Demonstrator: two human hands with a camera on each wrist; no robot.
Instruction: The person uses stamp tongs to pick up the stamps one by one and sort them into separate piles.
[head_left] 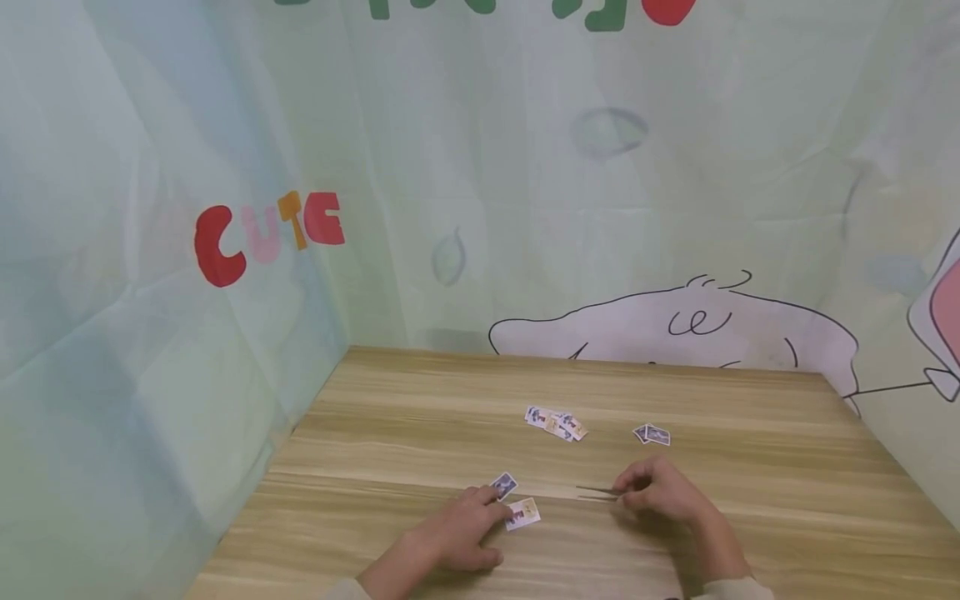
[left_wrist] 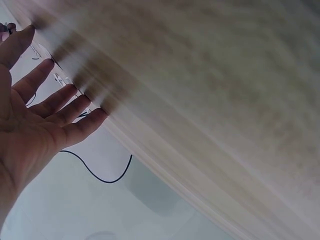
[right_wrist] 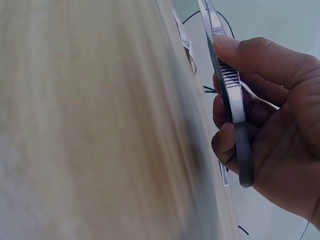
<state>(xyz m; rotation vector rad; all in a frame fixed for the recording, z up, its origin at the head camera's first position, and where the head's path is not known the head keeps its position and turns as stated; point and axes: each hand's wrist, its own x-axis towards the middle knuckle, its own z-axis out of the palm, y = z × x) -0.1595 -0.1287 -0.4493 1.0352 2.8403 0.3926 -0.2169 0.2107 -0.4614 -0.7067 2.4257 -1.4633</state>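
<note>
My left hand point(head_left: 463, 527) rests on the wooden table with its fingers extended. Its fingertips touch or lie right beside two small cards: a dark-faced card point(head_left: 505, 485) and, nearer to me, a white card point(head_left: 527, 514) with a coloured print. In the left wrist view the same hand point(left_wrist: 42, 112) shows straight, spread fingers meeting the tabletop. My right hand point(head_left: 662, 490) holds metal tweezers point(head_left: 597, 492), their tips apart and pointing left towards the cards. Seen from the right wrist, the thumb and fingers pinch the ridged grip of the tweezers point(right_wrist: 231, 82); nothing shows between the visible arms.
Farther back on the table point(head_left: 420, 400) lies an overlapping group of several light printed cards point(head_left: 557, 423). To its right are two overlapping dark cards point(head_left: 652, 434). A printed cloth backdrop point(head_left: 480, 150) stands behind the table and along its sides.
</note>
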